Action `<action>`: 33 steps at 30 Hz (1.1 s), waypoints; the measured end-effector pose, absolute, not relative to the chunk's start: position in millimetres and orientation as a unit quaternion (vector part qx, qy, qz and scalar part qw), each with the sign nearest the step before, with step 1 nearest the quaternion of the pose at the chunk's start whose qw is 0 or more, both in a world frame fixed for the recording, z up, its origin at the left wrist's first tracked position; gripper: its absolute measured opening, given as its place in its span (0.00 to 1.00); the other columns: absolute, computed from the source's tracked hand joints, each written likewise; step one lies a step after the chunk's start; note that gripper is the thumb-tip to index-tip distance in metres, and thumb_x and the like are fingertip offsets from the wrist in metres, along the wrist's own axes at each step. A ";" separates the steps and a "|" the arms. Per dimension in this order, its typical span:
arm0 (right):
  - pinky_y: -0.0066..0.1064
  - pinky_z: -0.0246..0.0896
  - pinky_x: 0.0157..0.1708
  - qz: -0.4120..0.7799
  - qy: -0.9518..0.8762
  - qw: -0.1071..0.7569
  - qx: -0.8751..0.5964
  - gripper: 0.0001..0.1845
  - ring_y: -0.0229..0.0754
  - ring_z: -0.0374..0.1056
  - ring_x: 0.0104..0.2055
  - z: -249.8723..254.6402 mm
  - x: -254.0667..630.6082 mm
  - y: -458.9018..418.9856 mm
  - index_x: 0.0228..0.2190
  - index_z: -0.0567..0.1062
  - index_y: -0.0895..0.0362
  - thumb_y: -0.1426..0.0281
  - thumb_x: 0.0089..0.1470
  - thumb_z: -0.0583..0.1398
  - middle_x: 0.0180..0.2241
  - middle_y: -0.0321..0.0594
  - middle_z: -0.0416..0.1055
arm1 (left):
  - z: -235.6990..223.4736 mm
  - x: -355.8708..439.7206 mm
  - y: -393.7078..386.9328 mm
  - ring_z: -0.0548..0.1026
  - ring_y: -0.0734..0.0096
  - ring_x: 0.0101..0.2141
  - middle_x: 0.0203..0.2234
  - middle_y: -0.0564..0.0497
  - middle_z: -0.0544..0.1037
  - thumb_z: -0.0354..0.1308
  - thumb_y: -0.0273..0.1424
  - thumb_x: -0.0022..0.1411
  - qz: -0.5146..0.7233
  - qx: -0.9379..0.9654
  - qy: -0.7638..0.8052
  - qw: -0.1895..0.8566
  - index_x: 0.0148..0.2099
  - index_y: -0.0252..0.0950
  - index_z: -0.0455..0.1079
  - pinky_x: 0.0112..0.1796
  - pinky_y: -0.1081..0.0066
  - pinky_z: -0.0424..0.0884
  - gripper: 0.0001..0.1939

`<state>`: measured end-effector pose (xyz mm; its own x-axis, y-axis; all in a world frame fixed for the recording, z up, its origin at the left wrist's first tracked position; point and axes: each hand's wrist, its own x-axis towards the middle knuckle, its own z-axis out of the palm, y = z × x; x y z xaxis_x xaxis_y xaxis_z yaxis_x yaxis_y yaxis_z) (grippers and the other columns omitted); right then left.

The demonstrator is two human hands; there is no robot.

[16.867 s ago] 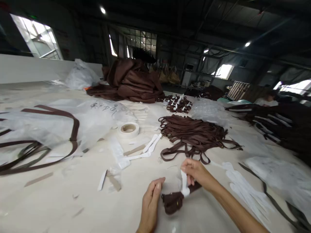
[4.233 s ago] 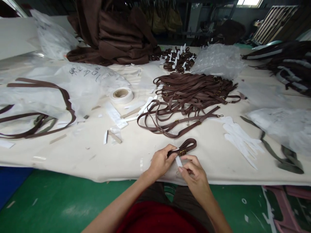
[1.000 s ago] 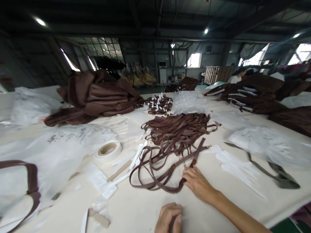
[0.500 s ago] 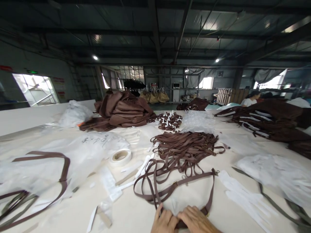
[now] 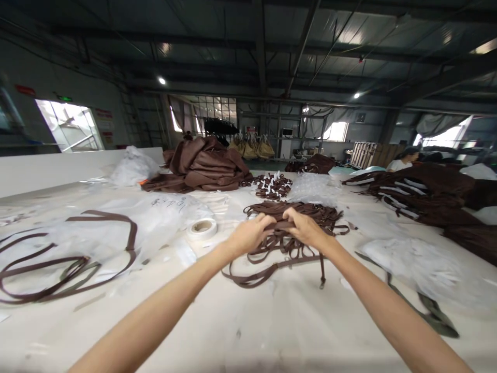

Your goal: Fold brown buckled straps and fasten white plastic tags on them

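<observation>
Arms [image 5: 166, 303] extended (fingers [image 5: 292, 213] bent), left hand [image 5: 254, 232] beside right hand [image 5: 305, 227].

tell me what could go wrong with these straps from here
The strap held between the left hand and right hand might tangle with the pile of straps right by it.

The clip at one strap's end could snag on a neighbour.

The loose loop on the table may drag others if tugged.

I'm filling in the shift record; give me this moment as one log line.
left hand: gripping brown strap; right hand: gripping same strap; nearby: strap pile, white roll
</observation>
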<state>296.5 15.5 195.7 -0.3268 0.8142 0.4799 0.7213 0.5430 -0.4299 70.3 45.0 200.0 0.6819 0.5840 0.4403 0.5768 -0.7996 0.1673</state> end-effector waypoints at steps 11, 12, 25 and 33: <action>0.28 0.52 0.30 0.106 -0.790 0.338 -0.500 0.12 0.38 0.62 0.30 273.9 269.1 5.5 0.30 0.71 0.56 0.61 0.46 0.63 0.27 0.33 0.69 | 300.4 60.2 30.4 0.61 0.80 0.15 0.15 0.53 0.71 0.57 0.47 0.63 0.227 0.843 0.215 0.437 0.33 0.31 0.75 0.17 0.77 0.57 0.22; 0.28 0.52 0.30 0.087 -0.781 0.360 -0.503 0.12 0.39 0.63 0.30 271.2 261.1 1.8 0.30 0.70 0.55 0.61 0.47 0.64 0.28 0.34 0.70 | 296.3 61.9 27.8 0.62 0.80 0.15 0.16 0.51 0.73 0.57 0.48 0.63 0.233 0.818 0.199 0.487 0.33 0.30 0.75 0.17 0.78 0.58 0.23; 0.24 0.50 0.17 0.366 -0.599 0.614 -0.361 0.09 0.32 0.53 0.16 268.9 230.7 8.8 0.30 0.70 0.56 0.71 0.41 0.57 0.14 0.24 0.57 | 219.7 63.2 21.3 0.72 0.79 0.20 0.23 0.54 0.74 0.64 0.42 0.61 0.337 0.641 0.106 0.681 0.41 0.31 0.72 0.23 0.78 0.66 0.18; 0.21 0.47 0.15 0.389 -0.522 0.668 -0.361 0.04 0.28 0.43 0.14 295.5 229.8 19.1 0.27 0.68 0.55 0.75 0.45 0.58 0.13 0.21 0.51 | 158.5 58.0 3.8 0.64 0.81 0.17 0.21 0.58 0.71 0.57 0.40 0.66 0.404 0.628 0.139 0.650 0.48 0.34 0.66 0.22 0.78 0.57 0.15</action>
